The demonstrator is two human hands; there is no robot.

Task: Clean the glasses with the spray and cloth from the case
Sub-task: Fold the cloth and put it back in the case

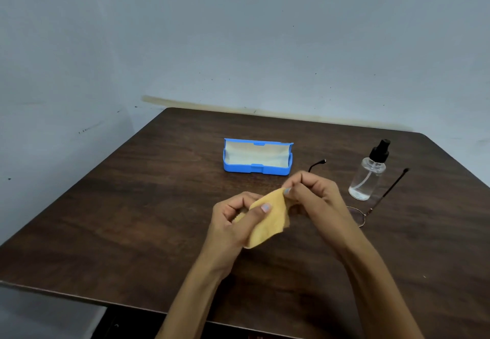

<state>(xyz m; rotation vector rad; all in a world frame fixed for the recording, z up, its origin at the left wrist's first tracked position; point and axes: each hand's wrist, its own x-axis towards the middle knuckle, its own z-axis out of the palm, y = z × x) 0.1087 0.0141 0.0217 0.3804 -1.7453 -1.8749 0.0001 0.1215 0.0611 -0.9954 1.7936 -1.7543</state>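
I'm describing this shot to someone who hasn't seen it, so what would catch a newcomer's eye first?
Most striking is the yellow cloth, pinched between the left hand and right hand above the middle of the dark wooden table. Behind them sits the open blue case, which looks empty. To the right stands a clear spray bottle, with the glasses lying beside it, partly hidden by the right arm.

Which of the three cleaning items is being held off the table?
The yellow cloth, pinched between both hands; the spray bottle and glasses rest on the table.
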